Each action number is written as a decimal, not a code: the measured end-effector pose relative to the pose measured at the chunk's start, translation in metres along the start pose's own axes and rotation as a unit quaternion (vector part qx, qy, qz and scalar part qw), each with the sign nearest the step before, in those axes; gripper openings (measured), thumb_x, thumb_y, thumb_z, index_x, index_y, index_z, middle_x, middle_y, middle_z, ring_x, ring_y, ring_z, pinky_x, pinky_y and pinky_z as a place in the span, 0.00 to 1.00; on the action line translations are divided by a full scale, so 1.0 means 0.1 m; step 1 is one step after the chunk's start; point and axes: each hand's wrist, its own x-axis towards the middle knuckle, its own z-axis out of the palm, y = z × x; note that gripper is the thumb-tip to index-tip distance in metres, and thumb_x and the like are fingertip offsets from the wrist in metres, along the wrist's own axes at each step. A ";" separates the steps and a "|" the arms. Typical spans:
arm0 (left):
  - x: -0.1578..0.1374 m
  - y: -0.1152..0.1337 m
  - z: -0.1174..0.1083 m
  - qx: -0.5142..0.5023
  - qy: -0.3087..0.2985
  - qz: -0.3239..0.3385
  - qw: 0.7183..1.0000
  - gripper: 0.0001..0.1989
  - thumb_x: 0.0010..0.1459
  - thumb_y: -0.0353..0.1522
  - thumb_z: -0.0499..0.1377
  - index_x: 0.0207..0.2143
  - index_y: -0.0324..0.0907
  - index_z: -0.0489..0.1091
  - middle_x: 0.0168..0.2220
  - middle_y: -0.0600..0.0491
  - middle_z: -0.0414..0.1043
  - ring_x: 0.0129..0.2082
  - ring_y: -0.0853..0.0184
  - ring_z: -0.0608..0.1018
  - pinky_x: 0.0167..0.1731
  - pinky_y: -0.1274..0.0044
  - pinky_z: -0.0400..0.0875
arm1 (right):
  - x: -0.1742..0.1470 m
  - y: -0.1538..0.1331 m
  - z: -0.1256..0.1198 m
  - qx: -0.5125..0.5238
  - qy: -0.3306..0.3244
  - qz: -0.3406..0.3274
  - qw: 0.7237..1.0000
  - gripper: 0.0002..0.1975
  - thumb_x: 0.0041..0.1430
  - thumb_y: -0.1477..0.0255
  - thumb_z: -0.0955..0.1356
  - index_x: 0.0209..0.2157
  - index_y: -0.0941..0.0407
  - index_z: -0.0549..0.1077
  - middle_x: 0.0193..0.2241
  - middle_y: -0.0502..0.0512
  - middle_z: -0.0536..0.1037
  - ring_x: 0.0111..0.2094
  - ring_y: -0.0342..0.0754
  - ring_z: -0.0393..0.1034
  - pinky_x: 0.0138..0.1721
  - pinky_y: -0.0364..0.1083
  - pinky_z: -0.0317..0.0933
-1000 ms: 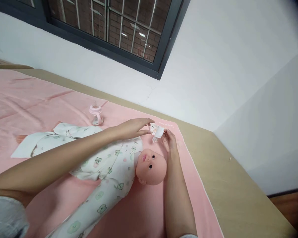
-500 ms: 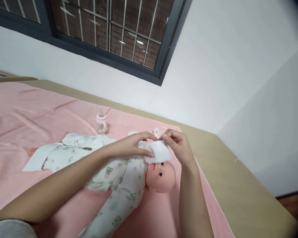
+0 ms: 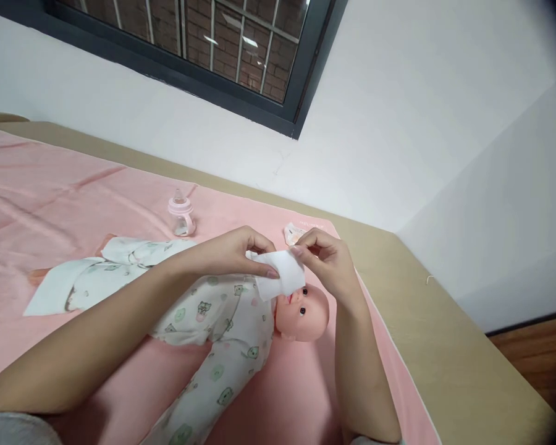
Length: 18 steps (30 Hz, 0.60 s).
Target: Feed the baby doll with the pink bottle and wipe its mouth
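A white wipe (image 3: pixel 285 272) is stretched between my two hands, above the chest and face of a baby doll (image 3: pixel 303 318). My left hand (image 3: pixel 241 253) pinches its left side, thumb on top. With thumb and fingertips, my right hand (image 3: pixel 327 256) grips its upper right corner. The doll lies on its back in white pajamas (image 3: pixel 204 309) with green animal prints, head to the right. Part of its face is hidden behind the wipe. Just beyond my right fingers lies a small white and orange packet (image 3: pixel 293 233).
A baby bottle (image 3: pixel 181 214) with pink collar and handle stands beyond the doll's body. Under everything a pink blanket (image 3: pixel 37 198) covers a wooden surface (image 3: pixel 426 352). White walls and a dark-framed barred window (image 3: pixel 291 117) rise behind.
My hands have shifted the wipe slightly left, toward the doll's chest, and its left part now folds down beneath my left thumb. The camera view has tilted down a little.
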 end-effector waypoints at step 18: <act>-0.02 0.06 0.03 0.039 0.176 0.159 0.971 0.05 0.57 0.32 0.67 0.37 0.45 0.80 0.47 0.52 0.77 0.50 0.64 0.76 0.53 0.75 0.68 | 0.03 0.12 0.08 -0.037 -0.048 -0.026 0.998 0.06 0.60 0.65 0.70 0.38 0.49 0.80 0.40 0.52 0.76 0.44 0.45 0.73 0.49 0.48 0.69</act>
